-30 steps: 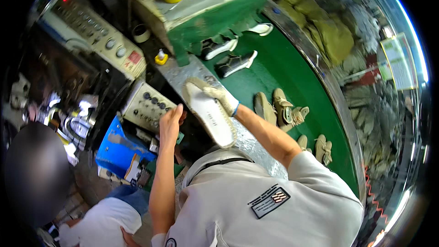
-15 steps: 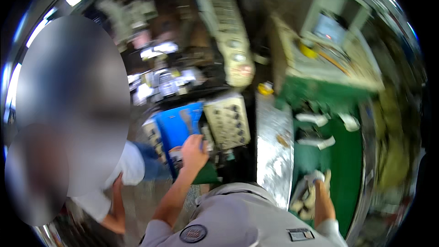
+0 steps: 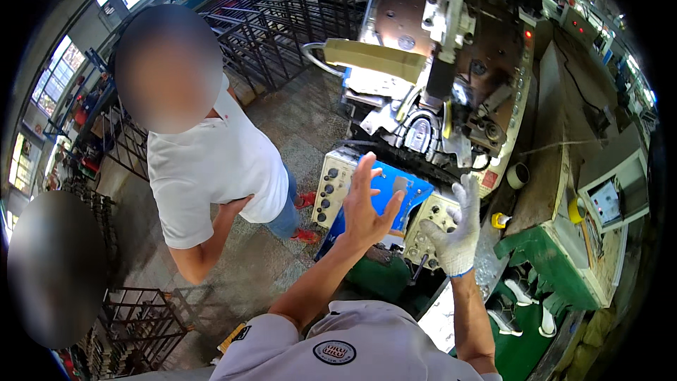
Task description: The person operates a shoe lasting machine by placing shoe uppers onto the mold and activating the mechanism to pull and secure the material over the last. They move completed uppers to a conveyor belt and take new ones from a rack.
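Observation:
My left hand (image 3: 368, 208) is bare and raised in front of the machine's blue panel (image 3: 417, 185). Its fingers are spread and hold nothing. To its right, my right hand (image 3: 457, 236) wears a pale knitted glove, with thumb and fingers apart and nothing between them. It hovers before a cream control panel (image 3: 417, 248) with several dark knobs, partly covering it. Behind both hands stands a large machine (image 3: 409, 35), its work area brightly lit around a U-shaped metal form (image 3: 420, 132).
Another person (image 3: 226, 162) in a white shirt stands at the left. Black metal racks (image 3: 282, 35) fill the back left. On the right, a green-covered surface (image 3: 518, 331) carries several dark-and-white shoe pieces (image 3: 520, 291), below a bench (image 3: 564, 240) with a yellow tape roll (image 3: 576, 209).
My view has swung left and up. My right hand has risen from the green surface to the machine's front. My left hand has come away from the blue panel, its fingers now spread.

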The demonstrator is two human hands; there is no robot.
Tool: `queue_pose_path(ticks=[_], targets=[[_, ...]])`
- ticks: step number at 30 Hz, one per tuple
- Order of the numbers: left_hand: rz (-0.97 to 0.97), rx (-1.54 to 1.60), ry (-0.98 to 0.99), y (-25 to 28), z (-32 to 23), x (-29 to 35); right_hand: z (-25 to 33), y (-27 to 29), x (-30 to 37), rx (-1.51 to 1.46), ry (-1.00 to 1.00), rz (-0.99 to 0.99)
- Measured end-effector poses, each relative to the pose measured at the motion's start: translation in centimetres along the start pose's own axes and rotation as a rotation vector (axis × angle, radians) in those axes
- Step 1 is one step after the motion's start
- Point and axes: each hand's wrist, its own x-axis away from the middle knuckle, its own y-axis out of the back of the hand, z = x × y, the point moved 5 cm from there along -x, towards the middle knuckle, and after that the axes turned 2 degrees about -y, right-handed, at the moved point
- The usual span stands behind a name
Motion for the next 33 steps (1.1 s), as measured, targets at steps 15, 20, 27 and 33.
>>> queue_pose_path(ticks=[15,20,27,33], targets=[[0.045,0.143,0.352,-1.6,7.8,7.3,-1.7,-9.5,4.2,0.062,-0.157,-0.053],[0.176,0.093,0.320,-2.2,8.7,8.7,-3.2,-9.1,5.3,0.124,-0.208,-0.104],[0.162,0.338,0.340,-0.5,6.2,5.1,-1.1,-8.4,4.8,-0.131,-0.142,-0.231],[0.021,0.609,0.395,0.5,6.9,3.1,1.3,-9.5,3.3,-0.095,-0.138,-0.166]])
